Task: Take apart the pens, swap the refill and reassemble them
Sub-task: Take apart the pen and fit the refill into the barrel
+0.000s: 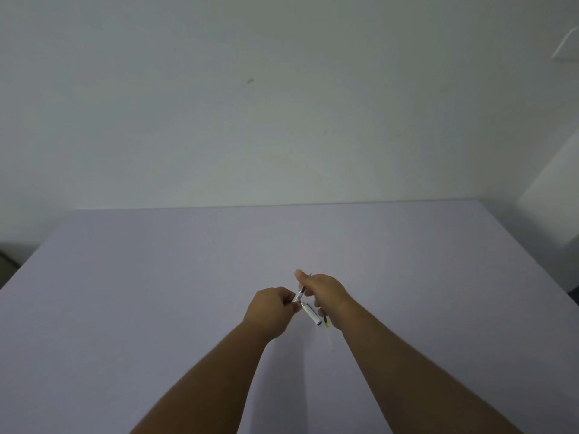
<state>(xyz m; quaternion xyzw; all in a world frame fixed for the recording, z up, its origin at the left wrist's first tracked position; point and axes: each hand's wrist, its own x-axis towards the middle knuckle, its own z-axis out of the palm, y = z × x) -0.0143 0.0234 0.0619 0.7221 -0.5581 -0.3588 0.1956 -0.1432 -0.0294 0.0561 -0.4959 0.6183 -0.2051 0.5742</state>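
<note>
Both my hands meet above the middle of the pale lilac table (156, 292). My left hand (271, 308) pinches the lower end of a thin silver pen part (299, 294), and my right hand (326, 292) grips its upper end, thumb up. A white pen barrel (311, 313) lies on the table just beneath the hands. A thin refill with a dark and yellow end (326, 323) pokes out under my right hand; whether that hand holds it is unclear.
A plain pale wall stands behind the table's far edge (275, 206). A white block or cabinet (551, 198) stands at the right, beside the table.
</note>
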